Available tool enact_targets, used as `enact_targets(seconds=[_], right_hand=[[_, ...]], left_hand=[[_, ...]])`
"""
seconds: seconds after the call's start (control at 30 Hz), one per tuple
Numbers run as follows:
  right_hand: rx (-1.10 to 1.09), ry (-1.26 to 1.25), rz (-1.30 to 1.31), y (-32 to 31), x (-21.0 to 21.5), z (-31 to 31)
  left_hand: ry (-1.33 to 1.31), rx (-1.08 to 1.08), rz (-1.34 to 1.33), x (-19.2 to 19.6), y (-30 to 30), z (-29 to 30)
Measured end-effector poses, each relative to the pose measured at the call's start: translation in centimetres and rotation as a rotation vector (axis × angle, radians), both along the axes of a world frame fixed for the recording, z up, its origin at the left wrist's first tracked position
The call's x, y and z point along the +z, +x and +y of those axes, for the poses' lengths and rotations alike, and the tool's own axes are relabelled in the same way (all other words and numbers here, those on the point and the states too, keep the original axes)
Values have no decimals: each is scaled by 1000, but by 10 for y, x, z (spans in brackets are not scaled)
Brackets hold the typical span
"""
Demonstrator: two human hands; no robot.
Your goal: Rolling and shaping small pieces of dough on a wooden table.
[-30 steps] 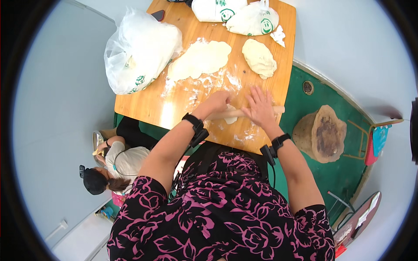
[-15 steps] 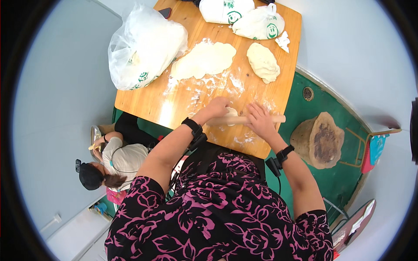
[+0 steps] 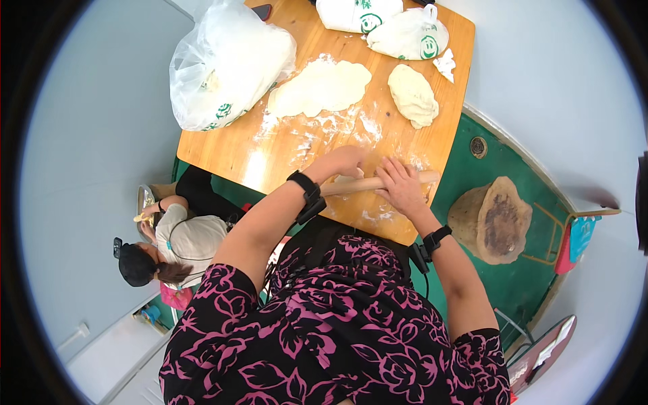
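Note:
A pale wooden rolling pin (image 3: 358, 185) lies across the near part of the floured table, slightly tilted. My right hand (image 3: 403, 189) rests over its right half, palm on the wood and fingers reaching past its far side. Just beyond the pin's left half, my left hand (image 3: 344, 162) is curled at a small flat piece of dough (image 3: 347, 178). Its fingertips are smeared by motion, and most of that dough is hidden under the hand and pin. Farther off lie a wide rolled sheet of dough (image 3: 324, 88) and a thick oval of dough (image 3: 413, 96).
A large clear plastic bag (image 3: 229, 74) stands at the table's far left. Two white bags (image 3: 408, 35) and crumpled white paper (image 3: 445, 65) are at the far edge. Right of the table stands a wooden stump (image 3: 493, 219). A seated person (image 3: 189, 243) works at the left.
My left hand has moved slightly up and right over the small dough. The rolling pin has shifted a little left and tilted more. The view has shifted slightly.

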State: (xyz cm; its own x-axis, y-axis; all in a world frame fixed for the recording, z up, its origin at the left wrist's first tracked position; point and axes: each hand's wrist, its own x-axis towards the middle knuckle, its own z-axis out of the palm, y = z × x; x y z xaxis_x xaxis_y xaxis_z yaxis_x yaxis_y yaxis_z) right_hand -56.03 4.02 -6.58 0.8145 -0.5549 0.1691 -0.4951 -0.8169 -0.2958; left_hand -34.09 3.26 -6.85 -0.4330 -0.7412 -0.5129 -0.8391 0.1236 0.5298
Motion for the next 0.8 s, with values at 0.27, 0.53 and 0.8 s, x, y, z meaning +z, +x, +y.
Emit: enact_targets(seconds=[0.27, 0.53, 0.8], right_hand=[[-10, 44, 91, 0, 4, 7], [-119, -15, 142, 16, 3, -7], [-169, -25, 108, 25, 0, -22]], left_hand=[[-42, 313, -36, 4, 10, 27], [-107, 302, 45, -2, 15, 17], [-95, 298, 61, 4, 10, 10]])
